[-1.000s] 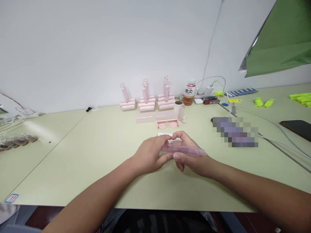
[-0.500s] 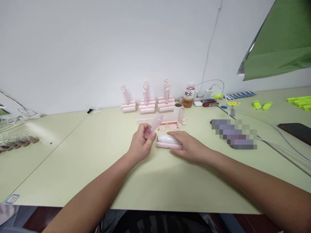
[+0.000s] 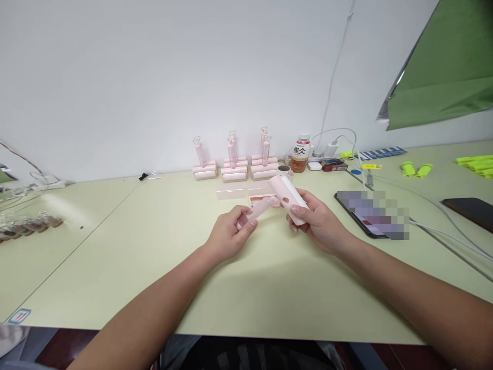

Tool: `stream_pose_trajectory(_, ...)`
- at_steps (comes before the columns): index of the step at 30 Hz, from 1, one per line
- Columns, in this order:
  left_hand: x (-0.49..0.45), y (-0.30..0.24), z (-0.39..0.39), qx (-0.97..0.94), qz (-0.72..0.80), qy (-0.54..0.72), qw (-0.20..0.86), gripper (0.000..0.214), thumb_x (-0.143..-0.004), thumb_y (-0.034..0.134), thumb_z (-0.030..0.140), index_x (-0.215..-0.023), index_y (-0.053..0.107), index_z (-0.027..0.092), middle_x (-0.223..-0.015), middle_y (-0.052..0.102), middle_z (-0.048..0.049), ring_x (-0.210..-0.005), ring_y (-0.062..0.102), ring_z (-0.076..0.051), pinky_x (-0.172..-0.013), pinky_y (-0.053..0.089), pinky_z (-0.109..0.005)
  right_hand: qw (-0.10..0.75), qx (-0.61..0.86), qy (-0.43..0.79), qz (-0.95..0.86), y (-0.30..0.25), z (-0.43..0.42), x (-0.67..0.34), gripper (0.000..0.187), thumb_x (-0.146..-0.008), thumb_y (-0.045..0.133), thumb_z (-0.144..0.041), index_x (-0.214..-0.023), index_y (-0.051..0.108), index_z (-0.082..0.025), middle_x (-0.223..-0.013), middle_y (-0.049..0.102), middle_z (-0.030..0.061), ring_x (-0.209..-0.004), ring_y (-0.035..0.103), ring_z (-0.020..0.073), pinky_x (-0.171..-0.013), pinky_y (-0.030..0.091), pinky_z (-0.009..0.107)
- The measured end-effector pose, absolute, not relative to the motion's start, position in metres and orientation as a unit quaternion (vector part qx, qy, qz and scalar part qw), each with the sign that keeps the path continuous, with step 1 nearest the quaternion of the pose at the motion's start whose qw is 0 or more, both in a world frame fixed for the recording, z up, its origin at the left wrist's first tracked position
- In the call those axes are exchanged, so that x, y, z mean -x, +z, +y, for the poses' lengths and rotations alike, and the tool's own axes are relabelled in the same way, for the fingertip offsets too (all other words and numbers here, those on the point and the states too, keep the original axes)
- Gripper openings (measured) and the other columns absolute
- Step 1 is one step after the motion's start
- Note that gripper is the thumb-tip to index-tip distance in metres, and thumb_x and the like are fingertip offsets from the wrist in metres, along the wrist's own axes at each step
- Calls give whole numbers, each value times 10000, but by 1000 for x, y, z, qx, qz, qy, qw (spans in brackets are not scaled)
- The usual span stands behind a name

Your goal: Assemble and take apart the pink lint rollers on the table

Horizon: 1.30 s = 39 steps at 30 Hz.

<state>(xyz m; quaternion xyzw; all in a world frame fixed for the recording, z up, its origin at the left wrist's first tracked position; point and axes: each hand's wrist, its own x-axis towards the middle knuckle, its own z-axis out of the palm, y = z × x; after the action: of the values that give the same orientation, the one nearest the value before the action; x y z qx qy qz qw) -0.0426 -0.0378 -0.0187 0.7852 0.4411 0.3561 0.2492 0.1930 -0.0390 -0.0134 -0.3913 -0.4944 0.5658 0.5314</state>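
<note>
My left hand (image 3: 230, 236) is closed around a translucent pink handle (image 3: 259, 209), which points up and to the right. My right hand (image 3: 314, 221) grips a pink and white roller head (image 3: 287, 196), lifted off the table and tilted. The tip of the handle sits right at the underside of the roller head. Both hands hover above the pale green table (image 3: 246, 288), in front of a pink tray of small parts (image 3: 259, 196).
Three groups of assembled pink rollers (image 3: 233, 167) stand upright by the wall. A drink bottle (image 3: 300, 153), chargers and cables lie at the back right. A phone (image 3: 367, 213) lies to the right, another dark device (image 3: 470, 207) farther right. Yellow-green pieces (image 3: 415, 167) sit beyond.
My right hand has picked the roller head up off the table and raised it. My left hand has swung the pink handle over so that its tip meets the roller head.
</note>
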Motion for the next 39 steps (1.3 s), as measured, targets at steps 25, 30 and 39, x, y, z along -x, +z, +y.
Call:
stream_pose_trajectory(25, 40, -13, -44, -819, 393, 311, 280, 327, -960, 449, 428, -846, 616, 170, -623, 490, 40, -571, 424, -103, -559, 311, -234, 572, 448, 389, -566, -18, -47, -188, 732, -704, 781, -460, -1311, 451, -217, -1025, 577, 65, -663, 547, 152, -505, 509, 303)
stream_pose_trajectory(30, 39, -9, -46, -808, 397, 292, 323, 406, -974, 401, 461, -746, 577, 174, -626, 533, 32, -561, 437, -101, -561, 320, -231, 579, 454, 395, -551, -17, -47, -186, 734, -690, 792, -456, -1301, 468, -208, -1026, 583, 73, -686, 569, 170, -494, 519, 305)
stream_pose_trajectory(39, 43, -9, -42, -793, 368, 254, 413, 467, -976, 347, 521, -687, 476, 178, -627, 449, 30, -582, 393, -108, -561, 321, -244, 563, 439, 420, -560, -16, -47, -191, 746, -702, 795, -434, -1353, 479, -256, -1056, 616, 75, -691, 594, 186, -545, 560, 353)
